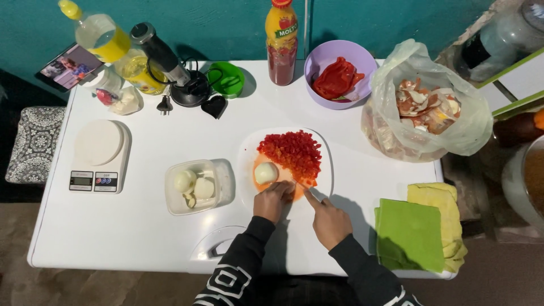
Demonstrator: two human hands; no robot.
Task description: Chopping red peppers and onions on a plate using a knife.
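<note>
Nearest, two dark sleeves reaching up from the bottom edge over the white desk (141, 226). Left hand (273, 199) curled, fingers bent down and pressed on something at the near edge of the white oval cutting board (324, 170); what lies beneath hidden by the knuckles. Right hand (330, 222) closed around a knife handle, forefinger stretched along the top, blade tip (301, 185) just showing between the two hands.

Just beyond the left hand, on the board, a peeled pale onion half (266, 173) on an orange-stained patch, touching the heap of diced red pepper (293, 153) covering the far part of the board.

Left of the board, a clear square plastic tub (195, 187) with more peeled onions; farther left, a white kitchen scale (100, 156). Right, at the desk's edge, folded green and yellow cloths (416, 232).

Farther back, a lilac round bowl (339, 76) with large red pepper pieces, a clear plastic bag (425, 102) of peelings, a red sauce bottle with orange cap (281, 42), a small green cup (225, 79), a hand blender (167, 62) and a yellow oil bottle (102, 34).
</note>
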